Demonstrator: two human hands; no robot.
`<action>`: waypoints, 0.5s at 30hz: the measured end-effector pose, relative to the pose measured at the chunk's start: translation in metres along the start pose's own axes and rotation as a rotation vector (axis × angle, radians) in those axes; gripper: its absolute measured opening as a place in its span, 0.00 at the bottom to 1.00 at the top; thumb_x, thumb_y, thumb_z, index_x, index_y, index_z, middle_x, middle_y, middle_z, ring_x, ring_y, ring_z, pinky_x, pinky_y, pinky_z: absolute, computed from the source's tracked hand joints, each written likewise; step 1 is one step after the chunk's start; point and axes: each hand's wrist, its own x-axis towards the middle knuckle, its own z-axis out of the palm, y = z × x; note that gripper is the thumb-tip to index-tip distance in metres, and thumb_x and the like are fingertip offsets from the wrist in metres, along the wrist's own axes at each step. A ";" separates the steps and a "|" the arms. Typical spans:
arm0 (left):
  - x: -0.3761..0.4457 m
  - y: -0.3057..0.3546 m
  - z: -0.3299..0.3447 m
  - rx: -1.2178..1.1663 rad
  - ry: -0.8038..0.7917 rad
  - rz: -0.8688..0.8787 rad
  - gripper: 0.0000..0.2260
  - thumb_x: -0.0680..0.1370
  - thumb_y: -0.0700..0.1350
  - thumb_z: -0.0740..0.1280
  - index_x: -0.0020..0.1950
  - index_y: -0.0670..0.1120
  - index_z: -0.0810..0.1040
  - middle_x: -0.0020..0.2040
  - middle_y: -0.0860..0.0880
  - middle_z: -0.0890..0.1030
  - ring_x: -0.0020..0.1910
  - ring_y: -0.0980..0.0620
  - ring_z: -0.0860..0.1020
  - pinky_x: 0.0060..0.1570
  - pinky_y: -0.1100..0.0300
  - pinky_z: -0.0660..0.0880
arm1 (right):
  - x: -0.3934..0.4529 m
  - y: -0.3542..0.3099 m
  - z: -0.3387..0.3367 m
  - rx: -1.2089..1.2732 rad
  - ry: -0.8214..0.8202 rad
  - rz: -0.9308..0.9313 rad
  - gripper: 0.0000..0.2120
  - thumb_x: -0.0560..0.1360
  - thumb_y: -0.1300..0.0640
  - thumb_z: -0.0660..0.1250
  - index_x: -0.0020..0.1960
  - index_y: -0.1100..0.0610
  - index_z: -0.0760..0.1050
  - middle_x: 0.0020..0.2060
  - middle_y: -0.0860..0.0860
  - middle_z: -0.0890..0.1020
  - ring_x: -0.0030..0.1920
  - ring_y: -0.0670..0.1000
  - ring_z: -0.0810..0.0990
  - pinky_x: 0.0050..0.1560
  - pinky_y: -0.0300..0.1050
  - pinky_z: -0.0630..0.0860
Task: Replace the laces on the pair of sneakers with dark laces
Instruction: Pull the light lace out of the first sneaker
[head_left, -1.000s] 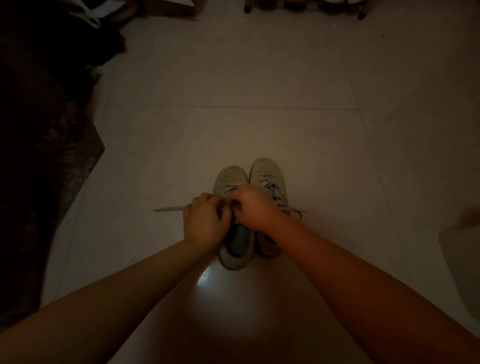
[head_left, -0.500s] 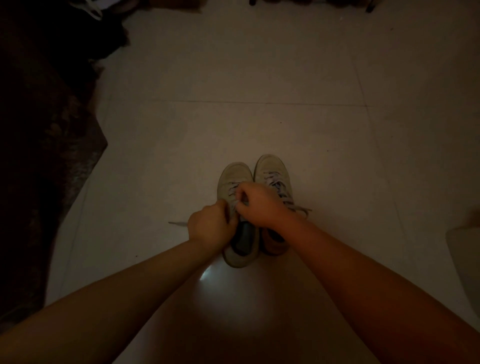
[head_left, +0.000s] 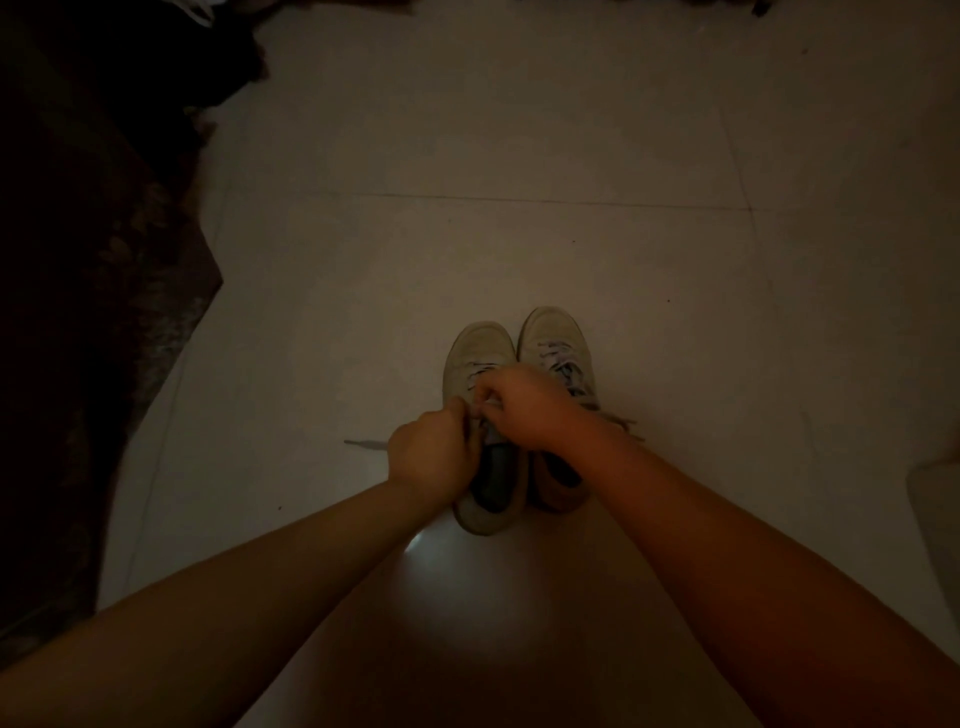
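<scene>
Head view: the room is dim, with a floor (head_left: 519, 130) of pale glossy tiles; one grout line runs left to right across the middle distance and another runs away toward the far right. A soft patch of reflected light (head_left: 441, 566) sits on the tile near the person, between the forearms. Along the left edge lies a dark patterned rug (head_left: 104, 364), and dark heaped things crowd the far left corner; what they are cannot be told. A pale object (head_left: 935, 519) enters from the right edge, too cut off to name.

A pair of light sneakers stands side by side on the floor, touching, toes pointing away. The left sneaker (head_left: 480, 353) has its pale lace (head_left: 480, 371) crossing the front eyelets only, and its dark opening gapes toward the person. The right sneaker (head_left: 553, 338) is laced further up, with loose ends trailing onto the floor at its right side.

The left hand (head_left: 431, 457) has its fingers curled and pinched on the lace at the left sneaker's near eyelets; a lace end (head_left: 363, 443) lies on the floor to the left of that hand. The right hand (head_left: 524, 405) hangs over the same shoe's tongue, fingers curled and pinching the lace just beside the left hand
</scene>
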 end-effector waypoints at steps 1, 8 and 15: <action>-0.002 0.001 -0.001 0.026 0.008 0.006 0.14 0.80 0.54 0.56 0.56 0.45 0.70 0.46 0.46 0.81 0.43 0.46 0.80 0.37 0.57 0.70 | 0.000 0.002 0.002 0.054 0.004 0.016 0.07 0.76 0.60 0.62 0.47 0.60 0.78 0.45 0.56 0.82 0.45 0.54 0.78 0.45 0.48 0.76; -0.004 -0.003 -0.005 -0.025 0.006 -0.050 0.11 0.80 0.54 0.58 0.52 0.47 0.70 0.46 0.45 0.80 0.44 0.44 0.78 0.36 0.58 0.67 | -0.006 0.002 -0.013 0.671 -0.011 0.290 0.11 0.81 0.54 0.58 0.49 0.59 0.76 0.40 0.50 0.78 0.36 0.48 0.77 0.25 0.34 0.72; -0.003 -0.002 -0.007 0.002 0.039 0.029 0.10 0.80 0.53 0.58 0.53 0.48 0.72 0.45 0.46 0.81 0.43 0.45 0.79 0.40 0.58 0.66 | -0.007 -0.006 -0.012 0.295 0.017 0.087 0.07 0.78 0.59 0.60 0.53 0.58 0.75 0.46 0.55 0.79 0.46 0.53 0.78 0.42 0.42 0.73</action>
